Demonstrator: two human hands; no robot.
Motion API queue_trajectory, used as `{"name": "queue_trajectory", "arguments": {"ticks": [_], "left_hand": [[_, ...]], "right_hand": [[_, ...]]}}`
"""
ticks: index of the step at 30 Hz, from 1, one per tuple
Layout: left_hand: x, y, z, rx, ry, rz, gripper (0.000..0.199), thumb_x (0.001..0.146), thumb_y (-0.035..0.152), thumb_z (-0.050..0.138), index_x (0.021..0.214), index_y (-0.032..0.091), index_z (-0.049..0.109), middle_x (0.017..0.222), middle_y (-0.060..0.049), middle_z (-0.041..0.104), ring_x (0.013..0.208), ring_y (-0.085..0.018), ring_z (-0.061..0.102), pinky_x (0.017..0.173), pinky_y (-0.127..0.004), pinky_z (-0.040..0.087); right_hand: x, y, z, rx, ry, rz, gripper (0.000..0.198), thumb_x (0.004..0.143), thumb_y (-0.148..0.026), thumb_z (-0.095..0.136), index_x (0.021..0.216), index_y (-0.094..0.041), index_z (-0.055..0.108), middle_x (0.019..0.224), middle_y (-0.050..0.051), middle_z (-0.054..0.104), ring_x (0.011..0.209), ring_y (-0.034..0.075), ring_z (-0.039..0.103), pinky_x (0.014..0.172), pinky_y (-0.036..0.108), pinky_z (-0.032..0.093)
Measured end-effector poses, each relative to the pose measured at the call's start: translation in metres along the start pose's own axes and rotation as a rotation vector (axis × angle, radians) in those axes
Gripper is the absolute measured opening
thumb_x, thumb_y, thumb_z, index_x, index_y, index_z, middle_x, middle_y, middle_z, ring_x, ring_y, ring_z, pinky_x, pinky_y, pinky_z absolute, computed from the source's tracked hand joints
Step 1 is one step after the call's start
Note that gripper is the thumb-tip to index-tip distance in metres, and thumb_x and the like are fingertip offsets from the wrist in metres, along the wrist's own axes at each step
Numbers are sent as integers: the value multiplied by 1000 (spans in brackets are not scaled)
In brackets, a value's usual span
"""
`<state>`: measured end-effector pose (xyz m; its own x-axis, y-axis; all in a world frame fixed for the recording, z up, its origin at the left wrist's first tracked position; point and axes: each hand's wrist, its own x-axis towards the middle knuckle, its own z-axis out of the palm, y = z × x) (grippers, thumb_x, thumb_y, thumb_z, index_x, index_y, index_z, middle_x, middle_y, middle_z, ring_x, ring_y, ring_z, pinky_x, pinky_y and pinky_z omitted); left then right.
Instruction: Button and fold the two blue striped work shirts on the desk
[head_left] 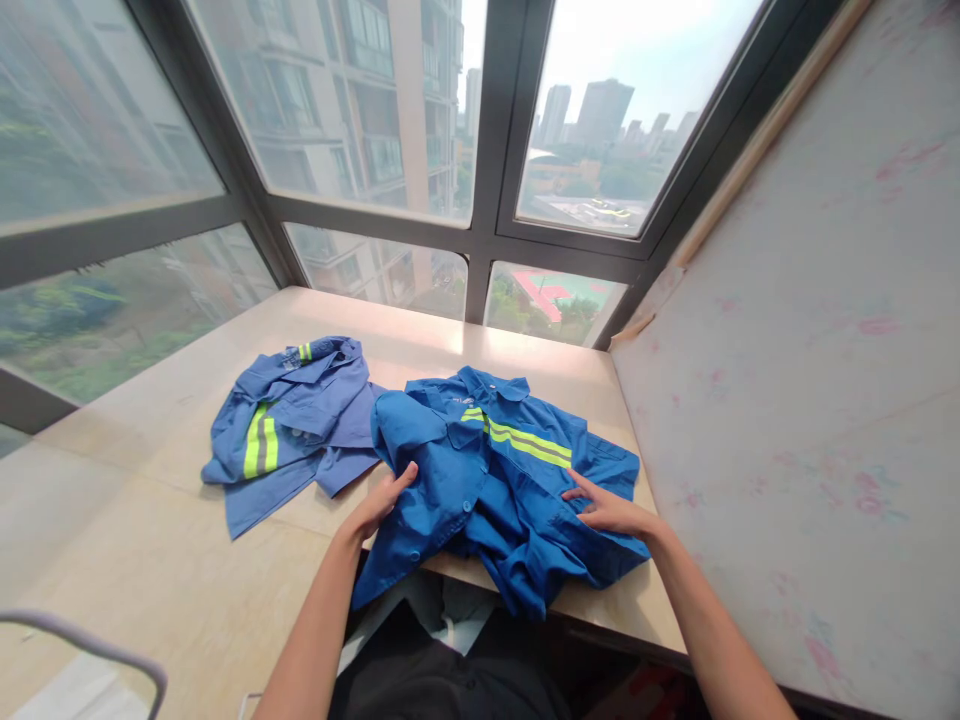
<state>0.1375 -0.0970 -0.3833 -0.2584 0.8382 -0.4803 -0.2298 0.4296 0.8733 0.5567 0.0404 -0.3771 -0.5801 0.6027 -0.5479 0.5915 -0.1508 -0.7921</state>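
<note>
A dark blue work jacket (517,510) with a yellow and grey reflective stripe lies rumpled in front of me, its collar toward the window and its lower edge hanging over the front of the ledge. At its left side, my left hand (386,502) holds the cloth, thumb on top and the other fingers hidden by the fabric. My right hand (611,508) rests on the right front panel just below the stripe, fingers apart and stretched out. A paler blue work garment (300,425) with similar stripes lies crumpled to the left, touching the jacket's left sleeve.
The beige window ledge (165,500) carries both garments. Dark-framed windows (487,210) stand behind and to the left, and a flower-patterned wall (795,400) closes the right side. A curved grey tube (97,645) and a white sheet (82,690) are at lower left.
</note>
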Motion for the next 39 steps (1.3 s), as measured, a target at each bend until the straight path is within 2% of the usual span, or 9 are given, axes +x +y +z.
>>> {"name": "queue_trajectory", "arguments": {"ticks": [4, 8, 11, 18, 22, 26, 29, 33, 39], "left_hand": [[-9, 11, 6, 63, 87, -3, 62, 59, 46, 88, 108, 15, 68, 105, -14, 75, 98, -30, 71, 89, -40, 57], [-19, 33, 1, -234, 87, -32, 43, 74, 45, 76, 104, 16, 67, 91, -9, 76, 82, -24, 73, 73, -34, 60], [-29, 41, -11, -369, 157, -34, 27, 74, 39, 70, 88, 15, 68, 70, -5, 72, 60, -19, 68, 53, -28, 55], [-28, 31, -30, -216, 288, 87, 42, 57, 32, 79, 91, 14, 63, 50, 9, 51, 32, -4, 36, 33, -15, 26], [-3, 16, -23, -36, 568, 241, 58, 69, 37, 68, 121, 16, 54, 62, 8, 53, 39, -7, 45, 38, -18, 35], [17, -3, -19, 355, 726, 401, 61, 67, 33, 70, 124, 16, 54, 93, -5, 63, 73, -18, 65, 72, -36, 55], [19, -19, -12, 522, 655, 436, 62, 65, 48, 74, 116, 15, 60, 95, -8, 63, 80, -24, 65, 82, -43, 54], [14, -31, 3, 499, 447, 242, 66, 58, 51, 79, 110, 14, 61, 88, -6, 66, 76, -23, 66, 72, -35, 53], [-2, -16, 22, 121, 229, 36, 64, 61, 47, 78, 111, 12, 60, 57, 7, 52, 43, -9, 47, 42, -21, 33]], "right_hand": [[32, -7, 14, -232, 198, -133, 95, 73, -30, 69, 157, -23, 24, 135, 14, 56, 77, 19, 63, 78, 38, 54], [66, -1, 27, -454, 186, -302, 95, 71, -33, 70, 156, -20, 29, 157, 17, 34, 133, 35, 46, 110, 49, 37], [90, 14, 27, -625, 147, -228, 92, 70, -40, 72, 153, -21, 35, 161, 15, 27, 148, 37, 23, 118, 53, 23], [127, 28, -3, -852, 321, -161, 77, 83, -44, 60, 152, -19, 37, 162, 14, 24, 149, 35, 22, 118, 50, 24], [139, 21, -21, -932, 402, -161, 72, 87, -45, 56, 153, -23, 36, 162, 10, 26, 148, 31, 25, 118, 48, 25], [144, 6, -36, -1015, 410, -59, 73, 88, -42, 56, 154, -20, 33, 162, 13, 25, 149, 29, 25, 118, 45, 25], [143, -9, -39, -1056, 459, 73, 70, 91, -40, 52, 154, -15, 32, 161, 20, 25, 148, 31, 26, 116, 48, 26], [140, -30, -36, -1058, 558, 172, 62, 95, -39, 47, 149, -10, 37, 156, 24, 33, 144, 34, 31, 114, 52, 26], [123, -66, -14, -738, 683, -134, 55, 91, -28, 49, 144, -12, 45, 145, 19, 50, 136, 29, 45, 113, 43, 34]]}}
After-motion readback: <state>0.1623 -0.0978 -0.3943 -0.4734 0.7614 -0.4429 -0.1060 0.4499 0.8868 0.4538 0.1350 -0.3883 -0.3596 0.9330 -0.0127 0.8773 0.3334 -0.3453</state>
